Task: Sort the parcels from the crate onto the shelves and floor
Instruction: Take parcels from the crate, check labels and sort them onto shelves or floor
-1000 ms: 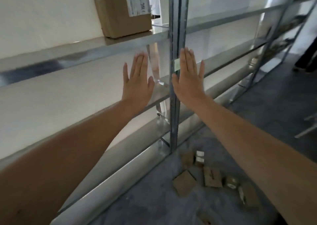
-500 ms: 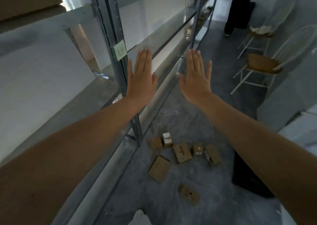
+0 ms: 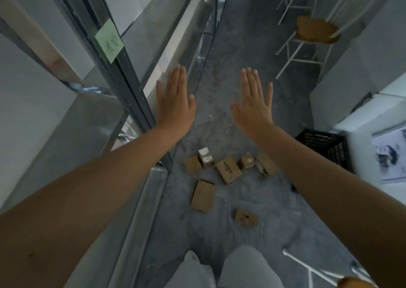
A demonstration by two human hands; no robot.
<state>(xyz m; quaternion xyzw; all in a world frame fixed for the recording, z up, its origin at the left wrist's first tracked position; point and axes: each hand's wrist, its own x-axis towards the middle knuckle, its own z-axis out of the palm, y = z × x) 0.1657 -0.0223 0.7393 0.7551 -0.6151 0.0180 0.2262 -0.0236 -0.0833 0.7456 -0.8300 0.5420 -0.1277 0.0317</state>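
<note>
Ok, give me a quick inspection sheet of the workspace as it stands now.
Surface: grey floor, scuffed and bare in the aisle.
Job's things: seven cardboard parcels lie on the floor near the shelf upright; black crate at the right, contents hidden.
Clutter: green sticky note on the upright.
Grippers: left hand and right hand are held out flat, fingers straight, holding nothing.
Cables: nothing seen.
Surroundings: metal shelves on the left, wooden-seat chair ahead on the right.

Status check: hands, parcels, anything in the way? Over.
Both open, empty: left hand, right hand. Seven parcels on the floor beside the shelf post. Black crate at right, partly behind the forearm.
</note>
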